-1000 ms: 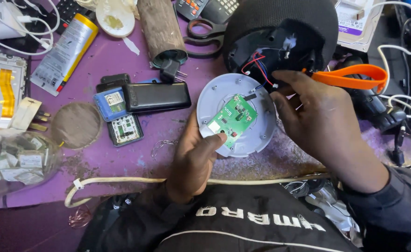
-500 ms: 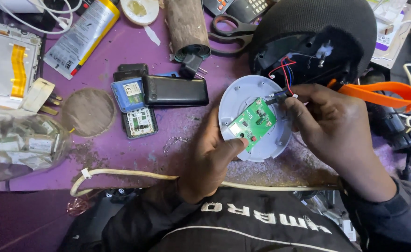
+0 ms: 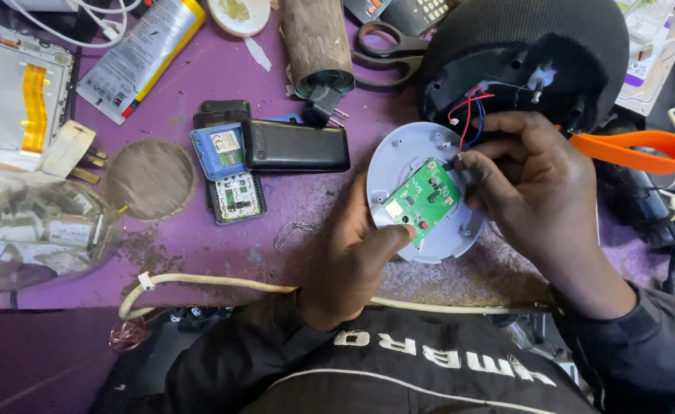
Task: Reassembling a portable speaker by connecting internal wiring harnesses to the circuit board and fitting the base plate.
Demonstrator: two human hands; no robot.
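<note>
A green circuit board (image 3: 423, 201) lies on a round light-grey plastic base (image 3: 395, 161) on the purple work surface. My left hand (image 3: 356, 253) grips the board's lower edge with thumb and fingers. My right hand (image 3: 533, 188) pinches the board's upper right corner, where red and blue wires (image 3: 466, 115) run up into a black mesh-covered dome housing (image 3: 537, 46) just behind the base.
Left of the base lie a black phone (image 3: 295, 146), a blue battery (image 3: 216, 151) and an open phone body (image 3: 234, 197). Scissors (image 3: 383, 50), a cardboard roll (image 3: 316, 42), a tube (image 3: 138, 57), a glass jar (image 3: 34, 230), a round pad (image 3: 151, 179), an orange strap (image 3: 636, 149) and a cream cable (image 3: 222, 284) surround them.
The view has drifted, so the items sit further right and lower in frame. Both hands have stayed on the board; my right fingers have settled at its wired corner.
</note>
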